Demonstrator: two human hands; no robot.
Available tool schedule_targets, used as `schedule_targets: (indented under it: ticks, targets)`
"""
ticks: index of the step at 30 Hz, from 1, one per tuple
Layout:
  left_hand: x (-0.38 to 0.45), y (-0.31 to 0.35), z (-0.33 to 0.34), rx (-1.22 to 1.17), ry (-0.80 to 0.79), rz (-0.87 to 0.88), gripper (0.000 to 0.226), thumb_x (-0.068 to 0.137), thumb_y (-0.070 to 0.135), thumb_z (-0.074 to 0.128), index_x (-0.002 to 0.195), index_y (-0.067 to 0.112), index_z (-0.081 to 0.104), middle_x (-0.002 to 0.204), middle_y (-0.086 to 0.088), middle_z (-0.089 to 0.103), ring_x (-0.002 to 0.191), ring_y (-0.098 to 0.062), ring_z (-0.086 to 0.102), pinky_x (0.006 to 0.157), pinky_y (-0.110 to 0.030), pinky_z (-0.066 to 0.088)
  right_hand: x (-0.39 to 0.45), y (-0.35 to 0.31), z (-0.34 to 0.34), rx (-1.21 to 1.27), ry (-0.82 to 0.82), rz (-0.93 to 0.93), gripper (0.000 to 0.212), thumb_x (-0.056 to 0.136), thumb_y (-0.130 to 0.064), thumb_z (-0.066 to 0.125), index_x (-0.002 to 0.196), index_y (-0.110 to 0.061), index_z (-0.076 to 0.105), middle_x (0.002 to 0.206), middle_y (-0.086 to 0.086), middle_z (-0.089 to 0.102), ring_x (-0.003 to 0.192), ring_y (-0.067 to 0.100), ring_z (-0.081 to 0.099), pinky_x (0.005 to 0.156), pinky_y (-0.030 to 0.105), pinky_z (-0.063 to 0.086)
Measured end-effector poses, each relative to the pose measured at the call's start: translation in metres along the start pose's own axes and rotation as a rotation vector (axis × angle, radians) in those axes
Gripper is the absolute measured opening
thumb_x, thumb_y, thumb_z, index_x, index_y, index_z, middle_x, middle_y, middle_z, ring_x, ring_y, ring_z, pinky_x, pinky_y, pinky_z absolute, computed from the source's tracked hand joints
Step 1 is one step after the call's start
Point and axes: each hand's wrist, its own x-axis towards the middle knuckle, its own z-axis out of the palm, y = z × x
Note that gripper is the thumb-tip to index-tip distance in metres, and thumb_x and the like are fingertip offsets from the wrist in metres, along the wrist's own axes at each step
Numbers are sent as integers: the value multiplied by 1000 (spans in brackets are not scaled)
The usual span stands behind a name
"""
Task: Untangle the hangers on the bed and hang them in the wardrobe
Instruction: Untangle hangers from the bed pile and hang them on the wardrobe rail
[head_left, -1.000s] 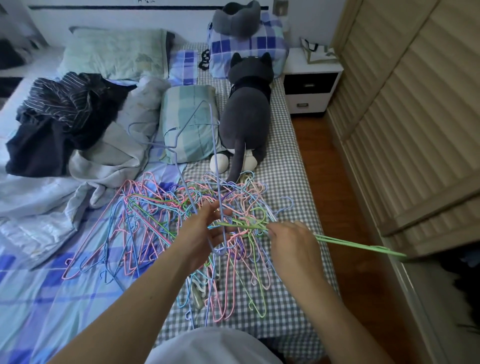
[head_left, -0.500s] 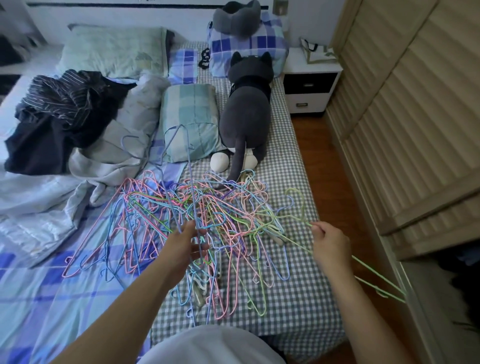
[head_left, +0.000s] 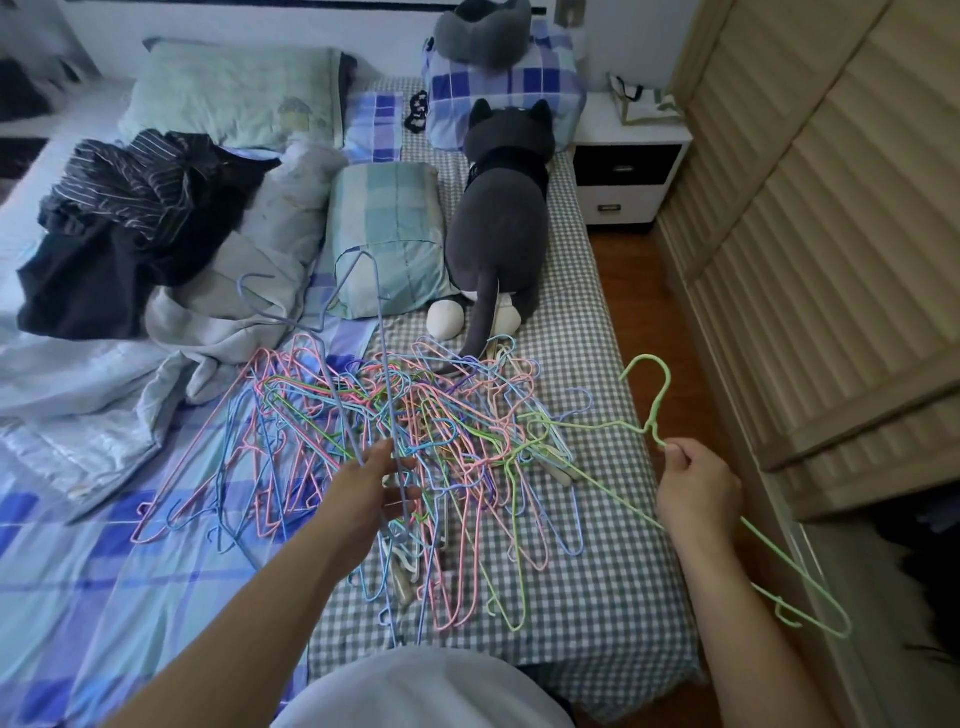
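Observation:
A tangled heap of thin pink, blue and green hangers (head_left: 415, 447) lies on the checked bed sheet (head_left: 597, 587). My right hand (head_left: 698, 483) grips a green hanger (head_left: 652, 402) by its neck, at the bed's right edge; its hook points up and its far end hangs over the floor. My left hand (head_left: 374, 488) holds a blue hanger (head_left: 332, 312) that stands up out of the heap, hook toward the pillows. The wardrobe (head_left: 831, 234) with slatted doors runs along the right.
A grey plush cat (head_left: 501, 228) lies just beyond the heap. Pillows (head_left: 387, 239), dark clothes (head_left: 135, 218) and a crumpled quilt (head_left: 67, 395) cover the bed's left and far side. A nightstand (head_left: 626, 171) stands at the far right, with wooden floor (head_left: 639, 291) between bed and wardrobe.
My right hand has drawn the green hanger rightward out of the heap, past the bed's edge. My left hand shifted left, and the blue hanger tilted lower, toward the pillows.

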Motion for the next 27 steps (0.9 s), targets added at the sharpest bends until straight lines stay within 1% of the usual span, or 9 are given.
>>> schedule_targets:
  ticks: [4, 7, 11, 14, 17, 20, 22, 24, 27]
  targets:
    - [2, -2, -2, 5, 2, 1, 37, 106, 32, 43, 131, 5, 50, 113, -17, 63, 75, -29, 62, 54, -33, 57, -4, -2, 6, 7, 14, -44, 27, 104, -26, 48, 116, -19, 71, 114, 10, 71, 107, 36, 60, 83, 37, 44]
    - [4, -2, -4, -8, 3, -11, 40, 105, 33, 45, 134, 5, 48, 116, -18, 62, 73, -29, 63, 55, -34, 58, -8, -5, 12, -4, 35, -112, 26, 103, -26, 49, 114, -20, 72, 109, 8, 72, 102, 33, 62, 77, 35, 42]
    - [6, -3, -9, -21, 0, -15, 42, 105, 34, 47, 136, 6, 46, 114, -17, 62, 73, -29, 64, 59, -37, 58, -11, -12, 18, -65, 107, -328, 21, 99, -14, 55, 109, -13, 74, 98, 7, 74, 86, 30, 59, 72, 34, 42]
    - [6, -4, -11, -18, -4, -21, 43, 105, 35, 46, 136, 6, 47, 115, -17, 62, 75, -29, 65, 61, -38, 59, -11, -14, 18, -118, 109, -539, 15, 92, -5, 62, 99, -12, 74, 82, 4, 69, 71, 18, 42, 65, 33, 38]
    - [8, -4, -14, -13, 8, -20, 42, 104, 36, 49, 133, 6, 50, 123, -21, 61, 76, -30, 67, 63, -40, 59, -5, -13, 12, -170, 75, -718, 20, 89, -2, 65, 102, -13, 75, 77, 0, 65, 73, 16, 40, 63, 36, 44]
    - [8, -2, -16, -20, 6, -14, 31, 103, 34, 50, 120, 9, 56, 126, -22, 59, 76, -30, 67, 69, -44, 58, 2, -18, 8, -161, 43, -816, 23, 86, 0, 69, 104, -12, 76, 77, -1, 66, 76, 15, 37, 62, 36, 45]
    - [10, -3, -16, -24, 16, -21, 36, 103, 35, 49, 124, 6, 54, 121, -20, 60, 75, -30, 67, 67, -43, 59, 8, -25, 9, -158, 18, -848, 23, 86, 0, 69, 104, -12, 76, 78, -1, 67, 77, 14, 36, 62, 35, 44]
    - [12, -4, -15, -31, 30, -31, 45, 103, 36, 50, 132, 2, 50, 114, -16, 62, 72, -28, 68, 62, -39, 59, 16, -33, 10, -166, -10, -870, 25, 85, 3, 69, 104, -12, 77, 79, -2, 68, 77, 14, 37, 62, 34, 43]
    - [14, -4, -15, -33, 32, -37, 46, 103, 36, 50, 132, 1, 50, 111, -14, 63, 72, -28, 68, 61, -37, 58, 28, -44, 7, -179, -42, -915, 26, 85, 2, 69, 105, -12, 77, 80, -2, 69, 77, 15, 39, 62, 37, 46]
